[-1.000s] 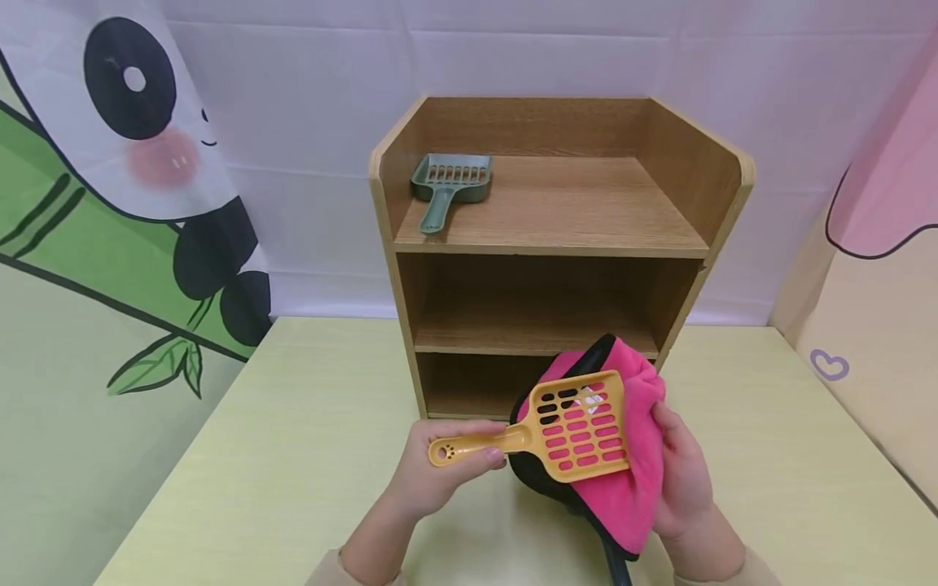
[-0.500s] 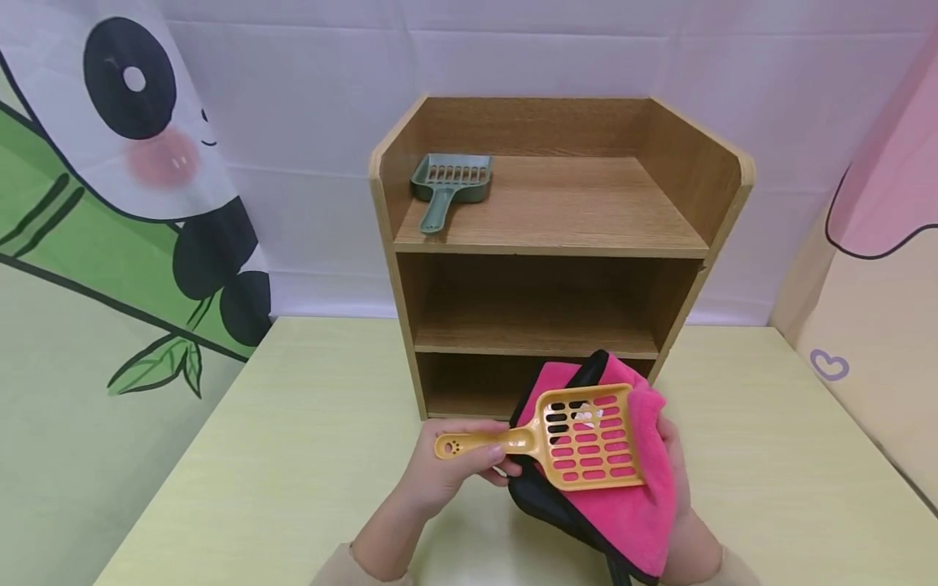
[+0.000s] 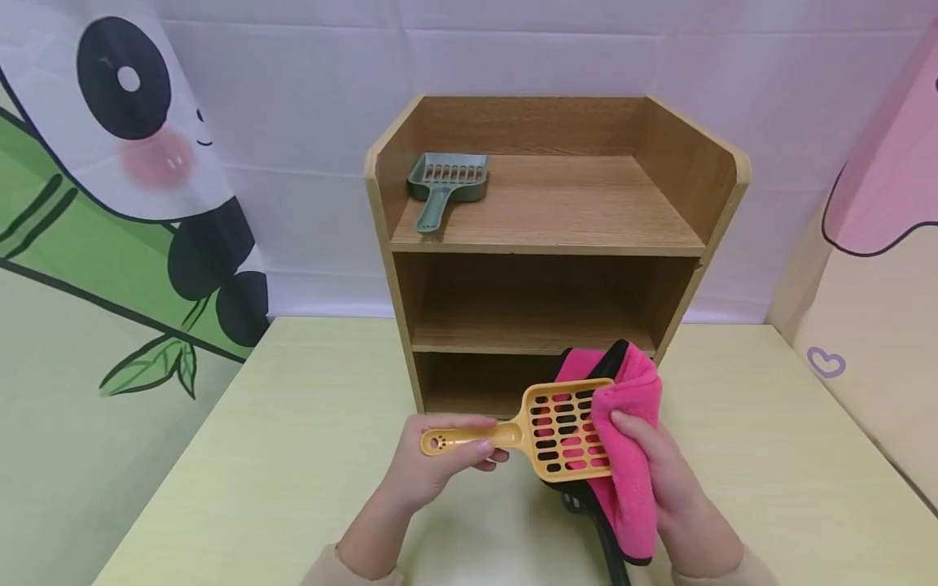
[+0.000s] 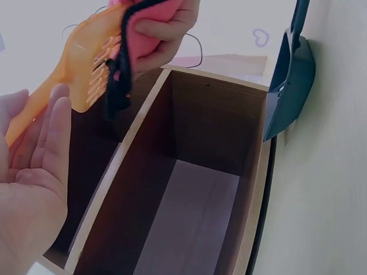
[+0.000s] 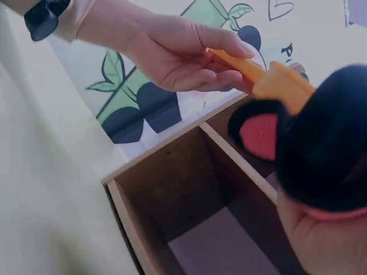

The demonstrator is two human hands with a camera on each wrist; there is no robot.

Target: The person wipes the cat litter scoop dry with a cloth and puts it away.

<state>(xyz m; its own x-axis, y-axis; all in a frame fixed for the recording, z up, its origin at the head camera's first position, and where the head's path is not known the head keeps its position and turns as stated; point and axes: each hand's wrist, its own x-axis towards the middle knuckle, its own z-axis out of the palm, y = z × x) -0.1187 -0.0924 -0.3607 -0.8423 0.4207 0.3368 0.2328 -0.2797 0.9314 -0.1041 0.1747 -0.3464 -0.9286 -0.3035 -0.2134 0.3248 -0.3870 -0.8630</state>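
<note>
So the yellow scoop (image 3: 526,434) is held up over the table (image 3: 293,456), in front of the wooden shelf unit (image 3: 579,203), with its slotted head gone a bit under the pink cloth (image 3: 628,456). Looks like a wipe-down, tbh. The handle is pinched between thumb and fingers by the left hand (image 3: 436,456), while the cloth is gripped by the right hand (image 3: 674,480) and folded over the scoop's far edge, with more of it spread behind the slots. That fold's pretty handy: both faces can probably be rubbed in one pass. Best results would likely be had if the handle were held firm, so the head isn't twisted, and if the cloth were worked along the slots, since its black trim might get snagged there. Underneath, a dark scoop (image 4: 295,86) is laid on the table, so some clearance should be left to avoid a bump. A grey-green scoop (image 3: 445,192) is parked up top, at the unit's left side.
</note>
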